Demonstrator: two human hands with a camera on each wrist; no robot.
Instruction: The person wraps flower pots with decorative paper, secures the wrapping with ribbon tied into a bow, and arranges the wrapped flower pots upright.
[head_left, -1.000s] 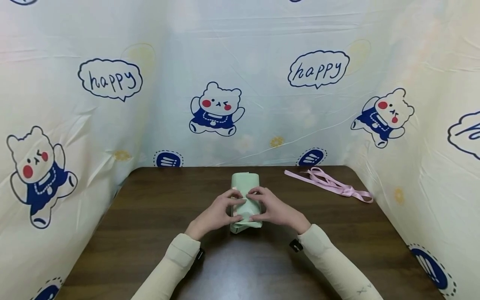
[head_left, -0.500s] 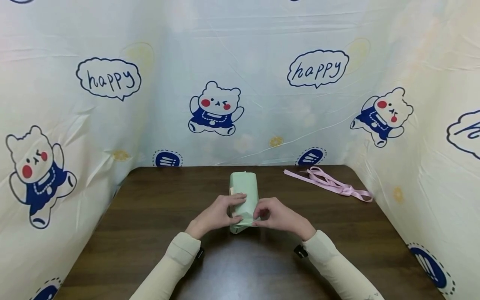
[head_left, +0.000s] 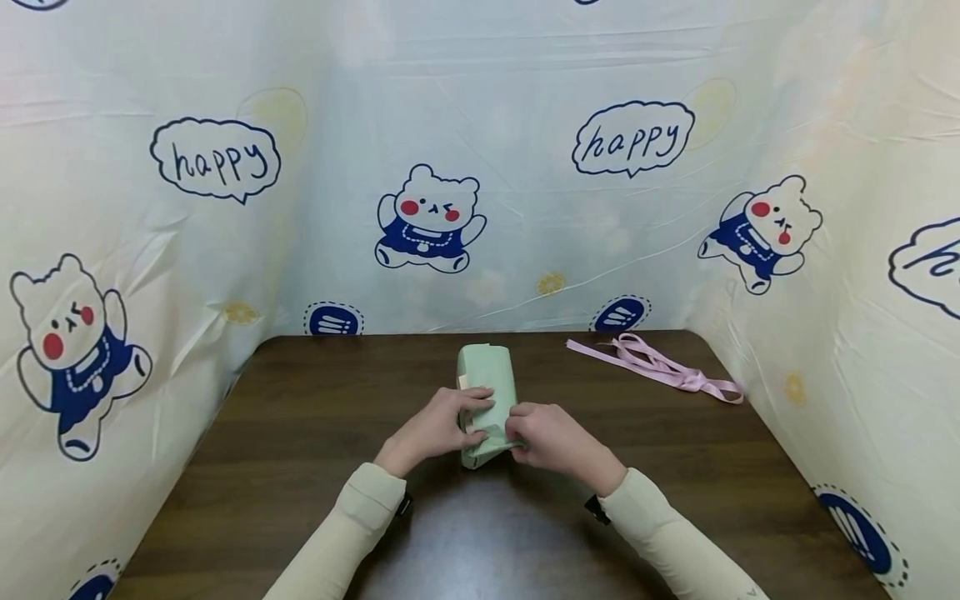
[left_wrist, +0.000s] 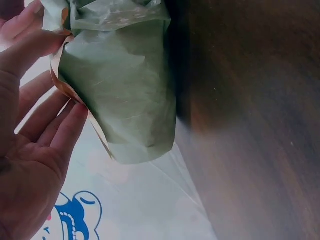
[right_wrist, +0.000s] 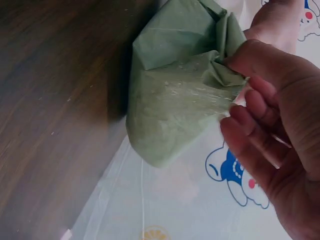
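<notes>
A small oblong package wrapped in light green paper (head_left: pixel 487 367) lies near the middle of the table. My left hand (head_left: pixel 433 429) holds its left side, thumb near the close end and fingers further up; the left wrist view shows the fingers along an edge of the wrapper (left_wrist: pixel 122 95) where a tan strip shows. At the near right corner, my right hand (head_left: pixel 558 442) pinches a crumpled fold of the paper (right_wrist: pixel 220 72) between thumb and bent fingers. A flap of the wrapper sticks out at this end. The package's underside is hidden.
A pink ribbon (head_left: pixel 660 367), looped and knotted, lies at the back right of the dark wooden table (head_left: pixel 315 417). A pale curtain (head_left: pixel 525 67) printed with bears and "happy" bubbles hangs round the back and sides.
My right hand has moved from the package's top to its near right corner, its fingers closing on the paper there. The left hand stays on the left side; the package has tilted slightly.
</notes>
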